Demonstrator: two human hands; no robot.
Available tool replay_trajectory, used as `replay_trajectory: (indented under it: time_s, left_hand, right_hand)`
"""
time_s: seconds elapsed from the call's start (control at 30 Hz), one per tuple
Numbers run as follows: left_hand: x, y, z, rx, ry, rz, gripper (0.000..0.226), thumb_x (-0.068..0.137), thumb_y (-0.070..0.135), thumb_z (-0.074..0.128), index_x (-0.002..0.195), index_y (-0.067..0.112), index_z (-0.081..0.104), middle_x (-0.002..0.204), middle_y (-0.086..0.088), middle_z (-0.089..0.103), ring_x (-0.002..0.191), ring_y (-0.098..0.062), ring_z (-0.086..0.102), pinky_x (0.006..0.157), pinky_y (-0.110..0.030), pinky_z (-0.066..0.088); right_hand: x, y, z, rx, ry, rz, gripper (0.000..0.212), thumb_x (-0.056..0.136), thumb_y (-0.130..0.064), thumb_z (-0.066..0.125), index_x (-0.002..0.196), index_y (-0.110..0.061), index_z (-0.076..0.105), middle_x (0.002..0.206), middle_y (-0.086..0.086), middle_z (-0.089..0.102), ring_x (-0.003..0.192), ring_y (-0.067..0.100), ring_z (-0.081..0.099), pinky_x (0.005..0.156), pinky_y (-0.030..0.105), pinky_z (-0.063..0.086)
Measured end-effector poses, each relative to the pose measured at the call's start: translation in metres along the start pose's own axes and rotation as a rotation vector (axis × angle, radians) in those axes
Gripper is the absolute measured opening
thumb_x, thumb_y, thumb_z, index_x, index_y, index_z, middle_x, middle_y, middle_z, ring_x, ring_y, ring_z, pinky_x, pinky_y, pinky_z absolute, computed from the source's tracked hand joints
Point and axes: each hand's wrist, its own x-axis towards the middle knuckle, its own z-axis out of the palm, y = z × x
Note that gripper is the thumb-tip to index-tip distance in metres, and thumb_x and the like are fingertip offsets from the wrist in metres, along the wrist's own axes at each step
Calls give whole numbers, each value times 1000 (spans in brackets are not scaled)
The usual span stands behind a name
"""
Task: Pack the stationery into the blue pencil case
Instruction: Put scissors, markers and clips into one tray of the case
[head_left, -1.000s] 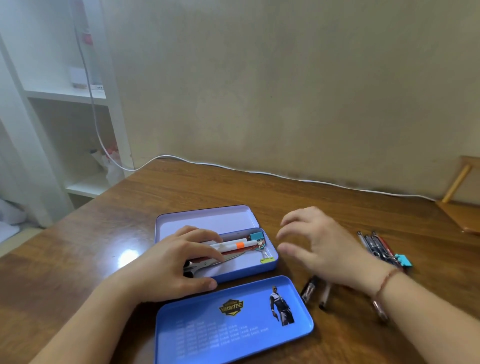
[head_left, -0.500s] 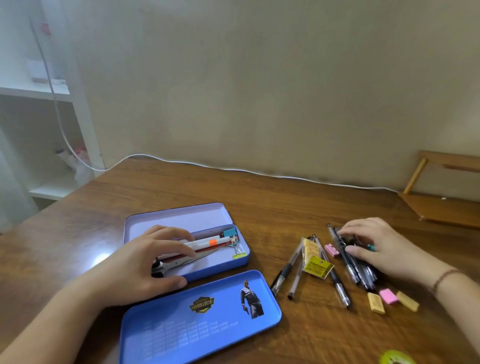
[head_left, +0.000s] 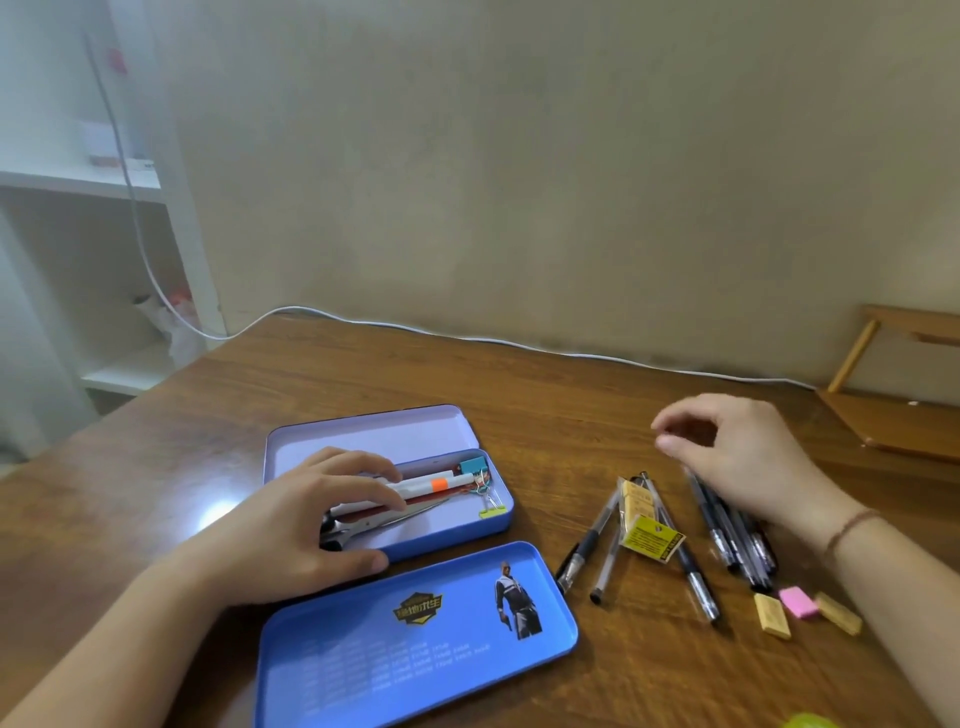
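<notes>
The blue pencil case (head_left: 467, 530) lies open at centre left, its lilac inner tray (head_left: 374, 431) behind it and its blue printed lid (head_left: 415, 639) in front. Inside are a white marker with an orange band (head_left: 439, 484), scissors (head_left: 395, 519) and binder clips (head_left: 474, 465). My left hand (head_left: 306, 525) grips the case's left end, fingers over the marker, thumb on the front wall. My right hand (head_left: 743, 462) hovers over a bunch of dark pens (head_left: 727, 535), thumb and forefinger pinched; anything between them is hidden. Loose pens (head_left: 584, 545) and a yellow packet (head_left: 647, 535) lie between.
Two tan erasers (head_left: 771, 616) and a pink eraser (head_left: 797, 603) lie near my right wrist. A white cable (head_left: 519, 345) runs along the wall. A wooden stand (head_left: 904, 395) sits far right, a white shelf (head_left: 78, 182) left, a green object (head_left: 810, 721) at the bottom edge.
My right hand went right from the case to the pens, touched them, then lifted with fingers pinched. A pink eraser beside the yellow packet is gone from view. My left hand stayed.
</notes>
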Motion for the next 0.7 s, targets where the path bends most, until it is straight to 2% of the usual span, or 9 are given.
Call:
replay_trajectory:
  time_s: [0.03,0.1,0.17,0.23,0.3,0.37,0.47,0.57,0.7]
  left_hand:
    - [0,0,0,-1,-2,-1,41,75,61,70,114,50,63,132,37,45,130,5,40,102,-22,42]
    - [0,0,-1,-6,-10,-7,41,76,61,70,115,50,63,132,38,45,130,5,40,102,-24,43]
    - [-1,0,-1,-8,-14,-7,42,76,61,69,116,50,63,132,38,44,130,5,39,103,-24,42]
    - [-1,0,-1,-5,-17,-3,41,77,62,68,116,50,63,132,38,44,131,5,38,103,-24,42]
    - [0,0,-1,3,-21,-2,42,77,63,67,117,51,62,132,38,43,131,6,36,103,-23,41]
    - [0,0,-1,10,-22,-1,42,77,63,66,118,50,61,132,38,43,130,7,37,103,-23,42]
    - [0,0,-1,6,-23,4,43,78,61,67,118,47,62,131,36,44,129,5,38,103,-25,43]
    - [1,-1,-1,13,-30,3,44,78,61,66,120,46,62,132,35,44,129,5,38,103,-26,44]
    - [0,-2,0,5,-22,11,44,77,60,67,119,47,62,131,37,44,129,4,39,102,-25,44]
  right_hand:
    - [3,-16,2,134,26,20,12,79,-19,77,78,-30,72,74,-12,71,74,2,67,64,11,47]
    - [9,-53,15,450,-59,83,8,76,-16,81,76,-19,74,70,-1,75,69,11,72,63,25,59]
    - [14,-83,37,543,-141,120,9,74,-18,83,74,-16,74,69,-1,75,66,12,72,60,27,60]
    - [19,-103,64,462,-142,141,12,71,-27,86,69,-21,75,65,-7,72,63,5,65,54,22,52]
    - [22,-113,86,422,-101,209,15,70,-31,86,65,-23,75,70,-11,69,72,2,60,59,23,47]
    - [23,-113,101,428,-96,286,18,71,-31,85,61,-23,73,70,-10,69,73,4,61,60,26,49]
    - [20,-109,113,298,-124,305,21,75,-37,81,62,-26,69,67,-10,67,70,6,62,59,31,54]
    - [16,-105,115,111,-88,222,29,76,-49,76,60,-28,63,69,-14,62,75,5,57,53,25,42]
    - [11,-104,115,-116,-3,-27,32,80,-46,69,59,-32,50,74,-14,53,76,6,48,62,25,41]
